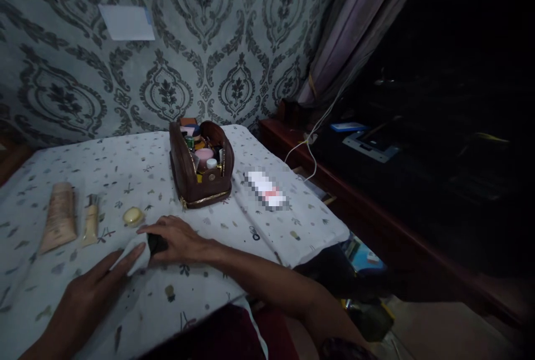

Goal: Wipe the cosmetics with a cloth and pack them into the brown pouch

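My left hand (98, 276) pinches a white wipe (140, 259) at the front left of the cloth-covered table. Pressed against the wipe is a small dark item (156, 244), gripped by my right hand (178, 240); its kind is mostly hidden by my fingers. Just beyond my hands lies a small round yellowish container (133, 215). Left of it are a slim beige tube (91, 220) and a larger beige squeeze tube (61, 216), both flat on the cloth. A brown cosmetic bag (200, 168) stands unzipped behind, filled with several jars and bottles.
A phone with a blurred screen (266, 188) lies right of the bag. White cables (311, 148) hang over the dark wooden edge (288, 151) at the right. The patterned wall (204, 42) rises behind the table (125, 162).
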Demonstrator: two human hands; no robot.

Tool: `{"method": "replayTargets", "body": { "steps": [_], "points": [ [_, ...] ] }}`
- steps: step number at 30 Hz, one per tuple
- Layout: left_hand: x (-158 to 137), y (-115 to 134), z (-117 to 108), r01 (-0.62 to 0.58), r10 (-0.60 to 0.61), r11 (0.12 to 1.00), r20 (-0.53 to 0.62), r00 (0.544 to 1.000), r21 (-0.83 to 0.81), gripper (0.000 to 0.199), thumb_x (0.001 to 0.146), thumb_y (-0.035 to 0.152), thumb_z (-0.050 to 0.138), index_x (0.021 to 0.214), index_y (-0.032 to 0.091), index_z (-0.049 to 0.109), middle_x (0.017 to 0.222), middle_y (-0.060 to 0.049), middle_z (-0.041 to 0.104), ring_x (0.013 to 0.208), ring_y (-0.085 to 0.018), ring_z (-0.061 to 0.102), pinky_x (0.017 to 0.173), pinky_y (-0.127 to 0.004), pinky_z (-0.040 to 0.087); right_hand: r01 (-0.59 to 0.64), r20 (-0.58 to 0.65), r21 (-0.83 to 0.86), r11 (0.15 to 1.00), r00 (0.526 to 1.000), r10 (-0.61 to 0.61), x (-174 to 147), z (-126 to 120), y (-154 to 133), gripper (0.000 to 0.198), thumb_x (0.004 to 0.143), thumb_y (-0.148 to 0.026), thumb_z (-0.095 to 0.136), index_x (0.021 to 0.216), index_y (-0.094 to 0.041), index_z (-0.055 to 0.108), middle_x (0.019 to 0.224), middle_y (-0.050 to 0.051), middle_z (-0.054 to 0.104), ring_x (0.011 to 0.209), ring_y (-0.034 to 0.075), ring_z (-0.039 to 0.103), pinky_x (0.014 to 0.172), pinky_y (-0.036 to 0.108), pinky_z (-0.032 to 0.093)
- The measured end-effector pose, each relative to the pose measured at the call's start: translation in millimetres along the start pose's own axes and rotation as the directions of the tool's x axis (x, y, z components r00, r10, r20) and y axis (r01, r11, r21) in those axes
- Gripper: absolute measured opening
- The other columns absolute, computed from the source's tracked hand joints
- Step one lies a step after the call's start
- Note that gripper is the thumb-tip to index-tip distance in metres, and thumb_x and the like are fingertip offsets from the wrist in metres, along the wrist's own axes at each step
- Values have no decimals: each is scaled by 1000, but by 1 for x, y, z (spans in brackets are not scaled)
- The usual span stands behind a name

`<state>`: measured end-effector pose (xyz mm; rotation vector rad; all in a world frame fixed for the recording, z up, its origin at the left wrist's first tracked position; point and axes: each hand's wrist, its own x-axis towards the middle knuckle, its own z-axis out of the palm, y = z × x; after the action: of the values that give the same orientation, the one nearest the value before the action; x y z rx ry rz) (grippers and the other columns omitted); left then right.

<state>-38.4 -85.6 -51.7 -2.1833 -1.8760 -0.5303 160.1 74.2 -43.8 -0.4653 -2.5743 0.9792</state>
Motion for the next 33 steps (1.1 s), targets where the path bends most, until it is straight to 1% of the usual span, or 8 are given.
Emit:
{"method": "replayTargets", "body": {
  "steps": [4, 9, 13, 17, 24, 27, 30, 33],
  "points": [
    [6, 5, 4, -15, 12, 997, -36, 999, -71, 43, 97, 18, 43, 132, 28, 65, 121, -8, 72, 103, -19, 73, 83, -24, 59, 10, -34, 75, 997, 999, -7, 4, 3, 4, 64, 74, -32, 86, 131, -18, 62, 111, 7, 62, 108, 22, 56, 95, 34, 46],
    [28, 25, -5, 216, -222, 947, 1, 975, -237, 42, 99, 32, 43, 135, 20, 59, 109, -9, 70, 98, -20, 69, 87, -34, 58, -7, -134, 250, 968, 990, 42, 4, 5, 7, 60, 68, -27, 89, 123, -18, 65, 110, 6, 65, 102, 22, 61, 91, 36, 48],
    [43, 34, -16, 341, -317, 861, 126, 940, -378, 30, 98, 38, 42, 93, 19, 64, 84, -3, 61, 78, -16, 59, 76, -31, 52, 5, -193, 507, 862, 975, 108, 4, 9, 7, 57, 68, -30, 89, 118, -19, 66, 109, 5, 68, 101, 20, 64, 91, 35, 51],
    [52, 39, -24, 422, -393, 754, 170, 904, -504, 33, 94, 42, 43, 68, 22, 39, 69, 3, 47, 66, -13, 47, 67, -27, 42, -17, -176, 675, 737, 967, 183, 5, 12, 6, 61, 62, -40, 91, 114, -20, 65, 103, 3, 69, 98, 19, 67, 92, 36, 54],
    [62, 41, -32, 555, -491, 439, 329, 807, -706, 47, 93, 60, 40, 68, 21, 47, 63, 3, 48, 65, -14, 47, 64, -27, 40, 26, -168, 680, 732, 978, 121, 2, 9, -4, 60, 58, -46, 93, 108, -24, 69, 110, 5, 64, 102, 20, 66, 83, 34, 58],
    [62, 41, -32, 655, -502, 215, 494, 710, -724, 56, 89, 69, 42, 73, 18, 58, 62, 0, 59, 62, -15, 54, 56, -25, 40, 75, -176, 608, 790, 984, 42, 0, 4, -10, 56, 64, -47, 90, 112, -25, 71, 104, 4, 66, 98, 20, 66, 83, 34, 57],
    [63, 40, -30, 743, -454, -26, 670, 588, -669, 65, 84, 78, 45, 80, 15, 63, 54, -1, 60, 46, -13, 50, 40, -22, 25, 113, -215, 525, 844, 977, 3, -1, 2, -12, 56, 67, -50, 88, 115, -26, 72, 100, 3, 68, 87, 18, 65, 80, 34, 56],
    [65, 38, -28, 764, -339, -163, 762, 551, -625, 72, 79, 84, 46, 80, 14, 64, 51, -3, 62, 38, -11, 47, 35, -20, 15, 143, -260, 491, 859, 965, -12, -1, 3, -13, 56, 70, -53, 86, 117, -27, 71, 100, 3, 69, 75, 15, 62, 72, 31, 54]
  ]
}}
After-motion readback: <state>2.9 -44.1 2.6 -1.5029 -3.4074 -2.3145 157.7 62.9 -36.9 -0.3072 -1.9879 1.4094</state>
